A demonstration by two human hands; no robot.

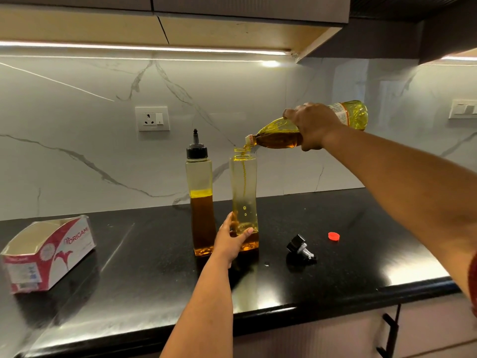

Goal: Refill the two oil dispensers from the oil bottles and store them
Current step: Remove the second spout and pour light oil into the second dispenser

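Two tall square clear dispensers stand on the black counter (154, 267). The left dispenser (200, 202) wears its black pour cap and is about half full of amber oil. The right dispenser (244, 192) is uncapped, with a little oil at the bottom. My left hand (232, 241) grips the base of the right dispenser. My right hand (312, 126) holds a yellow oil bottle (278, 136) tipped neck-down over the open mouth; a thin stream of oil runs in. The removed black pour cap (299, 248) and a red bottle cap (333, 236) lie to the right.
An opened red-and-white cardboard box (49, 257) sits at the counter's left. A wall socket (152, 122) is on the marble backsplash behind the dispensers. Cabinets hang overhead, and a drawer handle (389, 332) shows under the counter edge at lower right.
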